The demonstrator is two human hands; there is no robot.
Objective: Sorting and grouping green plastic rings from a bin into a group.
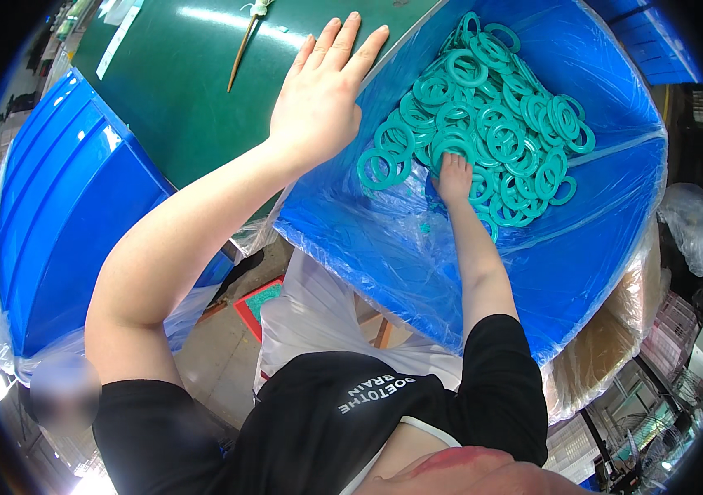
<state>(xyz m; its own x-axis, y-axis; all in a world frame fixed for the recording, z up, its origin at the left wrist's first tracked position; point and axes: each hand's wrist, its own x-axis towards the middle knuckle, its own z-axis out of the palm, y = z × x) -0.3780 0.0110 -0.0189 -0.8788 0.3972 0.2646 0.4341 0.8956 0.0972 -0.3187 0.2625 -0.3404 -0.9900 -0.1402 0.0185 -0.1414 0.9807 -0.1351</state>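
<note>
A big blue bin (607,223) lined with clear plastic holds a heap of teal rubber rings (491,115). My right hand (453,177) reaches down into the bin and digs into the rings at the heap's near edge; its fingers are buried, so what it grips is hidden. My left hand (324,87) lies flat with fingers spread on the bin's left rim, where it meets the green table (178,99). It holds nothing.
A second blue bin (63,206) with a plastic liner stands to the left. A thin stick-like tool (242,54) lies on the green table. A small red tray (256,307) sits on the floor below. Wire racks (656,412) are at the lower right.
</note>
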